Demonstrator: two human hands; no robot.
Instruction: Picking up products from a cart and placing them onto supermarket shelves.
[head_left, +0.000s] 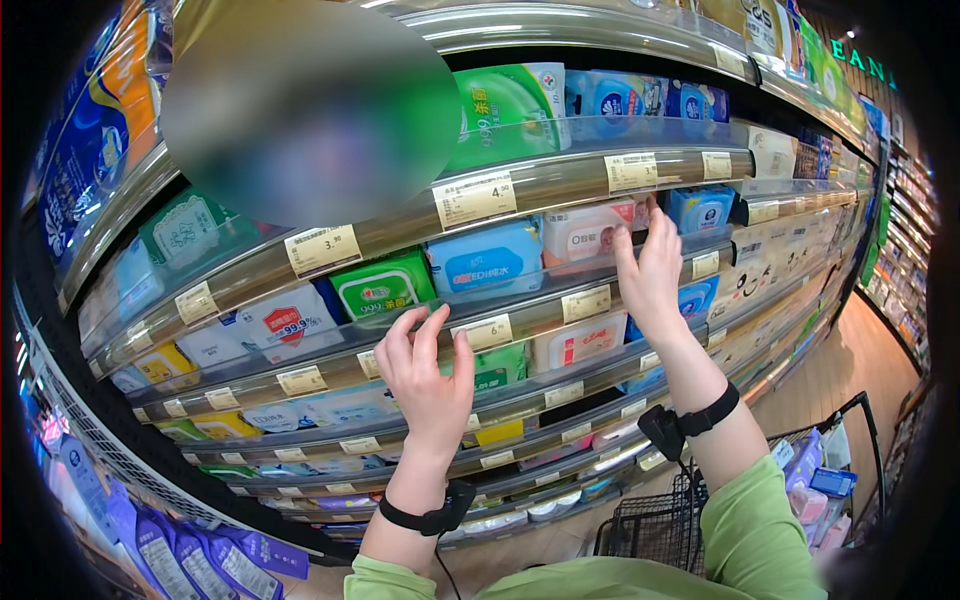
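Observation:
My right hand (654, 270) reaches into a shelf row at the right end of a pink-and-white wet-wipe pack (581, 232). Its thumb lies in front of the pack and the other fingers point up by the pack's right end; whether they grip it is not clear. To the left of this pack sits a light-blue wipe pack (486, 259), then a green one (382, 285). My left hand (426, 360) is raised before the clear front lip of the same shelf, below the green pack. Its fingers are bent and apart, with nothing in them.
Price tags (475, 201) line the shelf rails. Below my right forearm stands a black wire shopping cart (652, 529), with several packages (810, 495) to its right. Purple packs (202, 559) hang at lower left. A wooden floor aisle (847, 352) runs along the right.

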